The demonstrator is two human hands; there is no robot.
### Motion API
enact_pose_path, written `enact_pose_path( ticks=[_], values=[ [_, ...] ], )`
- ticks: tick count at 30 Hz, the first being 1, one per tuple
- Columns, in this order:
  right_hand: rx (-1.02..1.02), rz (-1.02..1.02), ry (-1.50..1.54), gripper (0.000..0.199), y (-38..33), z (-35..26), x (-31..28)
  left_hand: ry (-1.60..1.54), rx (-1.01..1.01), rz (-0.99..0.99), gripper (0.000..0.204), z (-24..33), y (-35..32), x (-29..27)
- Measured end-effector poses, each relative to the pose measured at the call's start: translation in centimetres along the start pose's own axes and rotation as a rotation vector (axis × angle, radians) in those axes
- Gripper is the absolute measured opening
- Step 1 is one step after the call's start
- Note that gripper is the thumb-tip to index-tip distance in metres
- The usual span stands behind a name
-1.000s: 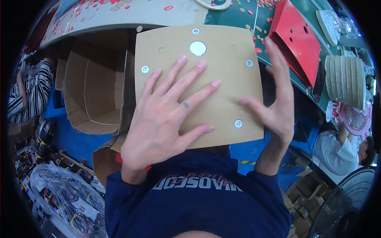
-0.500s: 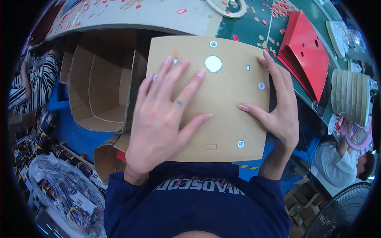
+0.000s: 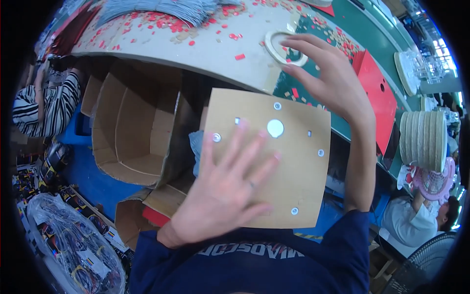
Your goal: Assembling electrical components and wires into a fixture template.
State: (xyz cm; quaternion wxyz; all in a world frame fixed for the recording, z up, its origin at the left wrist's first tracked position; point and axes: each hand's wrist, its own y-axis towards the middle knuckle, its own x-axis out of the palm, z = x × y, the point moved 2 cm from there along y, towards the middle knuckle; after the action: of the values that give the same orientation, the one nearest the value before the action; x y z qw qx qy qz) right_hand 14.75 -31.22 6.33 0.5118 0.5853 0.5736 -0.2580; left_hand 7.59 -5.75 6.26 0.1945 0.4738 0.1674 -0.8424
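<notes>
While the left hand (image 3: 227, 191) lies spread across the tan cardboard panel (image 3: 301, 171) beside the white tabletop (image 3: 210, 61), the right hand (image 3: 338, 83) hangs, fingers parted, at the pale tape roll (image 3: 270, 46), contact unclear; one off-centre push could tip that panel

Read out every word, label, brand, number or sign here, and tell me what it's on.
Shirt: white lettering, upside down in view; I won't copy it out.
Label on the bag: coloured stripes, any print too small to read.
Left hand: small dark mark on a finger, too blurred to read.
Board: none visible.
</notes>
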Motion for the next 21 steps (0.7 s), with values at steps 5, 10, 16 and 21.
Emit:
enact_pose_path(
  ticks=[5,10,16,21],
  values=[
    [-0.041,-0.022,-0.141,0.048,10.7,3.3,6.6,-0.079,0.182,-0.013,0.076,3.1,-0.3,2.3],
    [0.313,0.048,-0.083,0.045,19.1,6.8,12.0,-0.066,0.187,0.014,0.068,3.2,-0.1,2.9],
    [0.419,0.133,0.178,0.018,20.8,9.3,12.4,-0.129,0.183,0.040,0.061,3.0,0.0,2.6],
    [0.399,0.143,0.183,0.025,19.8,8.2,10.6,-0.085,0.170,0.060,0.063,2.3,0.2,2.6]
  ],
)
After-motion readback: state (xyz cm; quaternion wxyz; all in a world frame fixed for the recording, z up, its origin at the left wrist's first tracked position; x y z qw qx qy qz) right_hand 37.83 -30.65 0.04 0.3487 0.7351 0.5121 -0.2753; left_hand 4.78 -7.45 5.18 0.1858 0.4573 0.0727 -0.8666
